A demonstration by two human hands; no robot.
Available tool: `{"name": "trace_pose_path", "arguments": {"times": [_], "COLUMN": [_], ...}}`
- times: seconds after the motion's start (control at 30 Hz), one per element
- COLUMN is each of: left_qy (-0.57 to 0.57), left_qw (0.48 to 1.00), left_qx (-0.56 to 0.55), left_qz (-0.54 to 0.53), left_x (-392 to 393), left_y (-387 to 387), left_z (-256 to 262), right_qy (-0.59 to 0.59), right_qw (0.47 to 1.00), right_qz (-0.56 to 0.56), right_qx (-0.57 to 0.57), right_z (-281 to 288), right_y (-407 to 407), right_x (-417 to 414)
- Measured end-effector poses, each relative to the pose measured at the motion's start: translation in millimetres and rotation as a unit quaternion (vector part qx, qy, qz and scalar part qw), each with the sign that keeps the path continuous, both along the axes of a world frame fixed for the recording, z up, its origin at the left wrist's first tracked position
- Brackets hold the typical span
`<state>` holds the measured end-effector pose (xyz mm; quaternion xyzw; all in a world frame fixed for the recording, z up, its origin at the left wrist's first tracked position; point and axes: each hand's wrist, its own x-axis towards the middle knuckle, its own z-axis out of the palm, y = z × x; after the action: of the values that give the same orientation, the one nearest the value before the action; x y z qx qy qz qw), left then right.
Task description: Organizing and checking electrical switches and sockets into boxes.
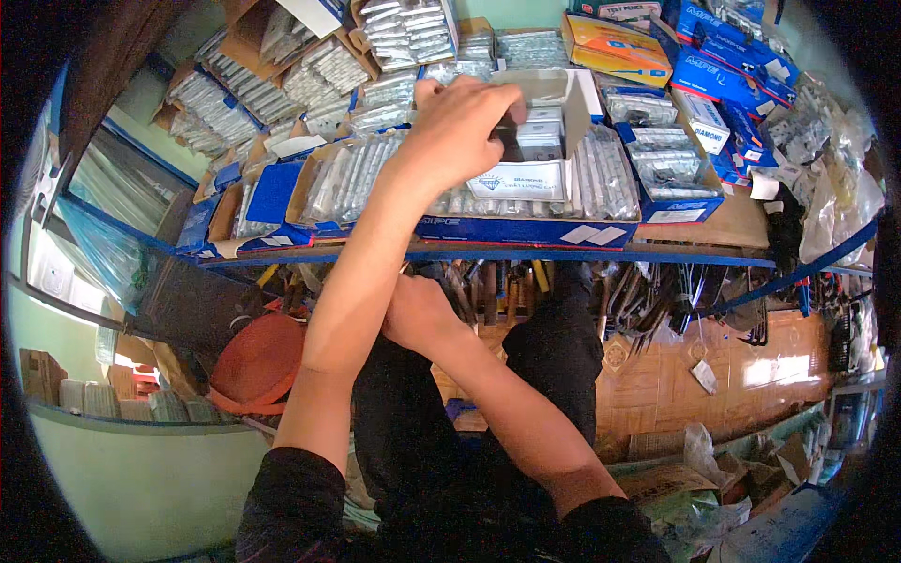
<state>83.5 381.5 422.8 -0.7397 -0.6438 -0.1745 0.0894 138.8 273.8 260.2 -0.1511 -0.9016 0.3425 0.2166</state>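
My left hand reaches over an open white cardboard carton printed with a diamond logo. Its thumb and fingers are curved and spread, and nothing shows between them. Inside that carton are small white boxes. The carton rests on a long blue MPE box packed with clear-wrapped items. Lower down, my right hand is curled by the shelf's blue front edge, partly behind my left forearm. Its fingertips are hidden, so I cannot tell whether they grip anything.
More boxes of plastic-wrapped items crowd the shelf's back and left. Blue MPE boxes and an orange box are stacked at right. Tools hang below the shelf. A red plastic basin stands at lower left.
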Motion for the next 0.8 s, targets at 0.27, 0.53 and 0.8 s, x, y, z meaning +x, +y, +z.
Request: {"name": "trace_pose_path", "arguments": {"times": [0.27,0.53,0.8], "left_qy": [0.081,0.158,0.167], "left_qw": [0.996,0.971,0.953], "left_qx": [-0.011,-0.14,-0.206], "left_qz": [0.028,0.116,0.146], "left_x": [-36,-16,6], "left_y": [-11,-10,-6], "left_z": [11,27,41], "right_qy": [-0.001,-0.009,-0.029], "right_qw": [0.999,0.998,0.999], "right_qz": [0.004,0.012,-0.012], "right_qx": [0.047,0.059,0.044], "right_z": [2,1,10], "right_y": [-9,-8,-4], "right_x": [-4,-4,1]}}
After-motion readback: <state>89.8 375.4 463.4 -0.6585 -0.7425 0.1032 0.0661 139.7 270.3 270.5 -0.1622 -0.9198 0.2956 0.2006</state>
